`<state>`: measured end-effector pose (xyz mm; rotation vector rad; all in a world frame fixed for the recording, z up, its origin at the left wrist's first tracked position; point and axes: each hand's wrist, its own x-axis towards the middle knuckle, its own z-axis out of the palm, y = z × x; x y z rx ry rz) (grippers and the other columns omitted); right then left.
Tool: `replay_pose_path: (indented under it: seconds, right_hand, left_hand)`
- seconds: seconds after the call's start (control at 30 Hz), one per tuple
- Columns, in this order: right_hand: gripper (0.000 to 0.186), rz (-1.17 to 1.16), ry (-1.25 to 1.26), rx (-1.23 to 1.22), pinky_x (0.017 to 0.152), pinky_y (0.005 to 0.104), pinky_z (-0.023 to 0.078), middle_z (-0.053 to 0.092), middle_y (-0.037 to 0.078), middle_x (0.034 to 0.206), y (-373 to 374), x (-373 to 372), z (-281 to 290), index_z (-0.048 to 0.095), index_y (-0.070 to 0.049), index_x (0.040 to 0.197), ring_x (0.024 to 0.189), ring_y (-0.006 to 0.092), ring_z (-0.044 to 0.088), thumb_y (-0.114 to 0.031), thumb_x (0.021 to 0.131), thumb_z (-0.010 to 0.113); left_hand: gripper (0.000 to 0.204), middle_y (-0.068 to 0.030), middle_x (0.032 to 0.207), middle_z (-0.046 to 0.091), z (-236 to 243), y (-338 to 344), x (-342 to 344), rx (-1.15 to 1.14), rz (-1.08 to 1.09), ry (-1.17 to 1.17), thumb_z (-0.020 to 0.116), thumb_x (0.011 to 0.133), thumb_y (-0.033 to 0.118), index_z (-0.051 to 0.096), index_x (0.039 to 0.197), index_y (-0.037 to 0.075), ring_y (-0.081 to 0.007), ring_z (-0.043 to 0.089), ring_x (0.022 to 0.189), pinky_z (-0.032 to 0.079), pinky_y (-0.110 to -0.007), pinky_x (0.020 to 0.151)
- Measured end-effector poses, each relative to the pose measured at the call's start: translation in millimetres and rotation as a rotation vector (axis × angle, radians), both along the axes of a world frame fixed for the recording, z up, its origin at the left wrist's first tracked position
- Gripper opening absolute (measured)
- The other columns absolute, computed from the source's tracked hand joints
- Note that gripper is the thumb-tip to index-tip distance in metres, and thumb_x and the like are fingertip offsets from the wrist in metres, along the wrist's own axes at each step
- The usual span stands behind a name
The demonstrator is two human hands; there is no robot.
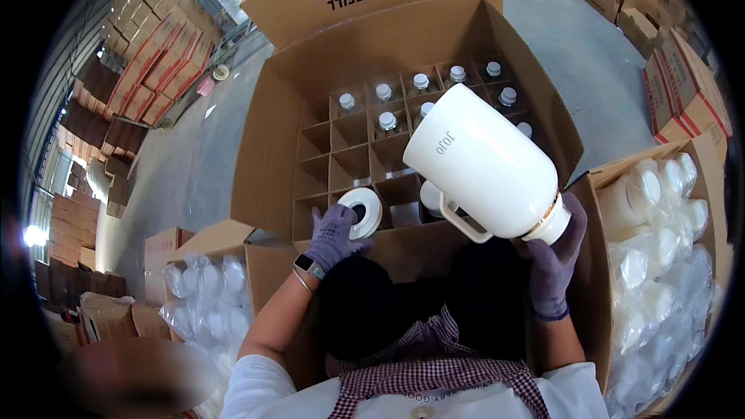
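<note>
My left hand (334, 234), in a purple-grey glove, grips a white ring-shaped part (362, 212) with a dark round hole, above the near left cells of a divided carton (262, 136). In my right hand (556, 264), also gloved, is a white vacuum jug (489, 167) with a side handle. The jug is tilted, its narrow gold-trimmed neck end in my fingers and its wide end pointing up and left. Behind it, several clear bottles with white caps (387, 120) stand in the cells. The jug hides some cells and bottles.
An opened carton (597, 209) of bagged white parts stands close on my right. More plastic-wrapped white parts (203, 291) sit in a box on my left. Stacked cartons (159, 66) rise at the far left, and others (687, 85) at the right.
</note>
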<state>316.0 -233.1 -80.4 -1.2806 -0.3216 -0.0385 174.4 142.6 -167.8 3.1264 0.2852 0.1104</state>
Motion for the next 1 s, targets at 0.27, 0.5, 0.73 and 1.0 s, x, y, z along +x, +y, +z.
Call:
replay_pose_path:
  seconds: [0.27,0.5,0.73,1.0]
  right_hand:
    - [0.074,-0.039,0.119,0.378,0.113,0.0444,0.035,0.045,0.017,0.144,22.7,-2.9,-51.5,0.027,-0.005,0.152,0.133,0.0299,0.046,-0.033,0.088,0.053]
    - [0.072,0.049,0.197,0.364,0.110,0.0412,0.039,0.048,0.015,0.142,28.7,2.2,-49.8,0.030,-0.007,0.151,0.130,0.0273,0.049,-0.034,0.088,0.053]
    - [0.063,0.022,0.222,0.451,0.112,0.0388,0.036,0.050,0.013,0.141,32.4,12.3,-53.5,0.037,-0.004,0.148,0.131,0.0252,0.049,-0.030,0.092,0.048]
    - [0.067,0.146,0.199,0.442,0.105,0.0399,0.043,0.052,0.017,0.136,25.3,4.9,-0.5,0.045,0.002,0.139,0.124,0.0274,0.054,-0.044,0.090,0.048]
  left_hand:
    - [0.049,-0.0165,0.114,0.062,37.6,33.6,182.3,-0.227,0.154,-0.400,0.073,0.081,0.045,0.062,0.110,0.007,-0.0358,0.063,0.102,0.051,-0.046,0.087]
    - [0.064,-0.0219,0.106,0.069,-22.3,84.4,279.7,-0.081,0.222,0.121,0.075,0.072,0.059,0.066,0.106,0.005,-0.0370,0.066,0.101,0.051,-0.046,0.089]
    - [0.052,-0.0133,0.107,0.064,131.2,33.8,156.2,-0.106,0.135,-0.417,0.081,0.071,0.038,0.065,0.111,0.009,-0.0341,0.065,0.098,0.053,-0.043,0.084]
    - [0.109,-0.0166,0.101,0.071,256.8,-80.8,-46.4,-0.514,0.087,-0.422,0.089,0.063,0.028,0.031,0.152,0.001,-0.0308,0.071,0.094,0.055,-0.039,0.084]
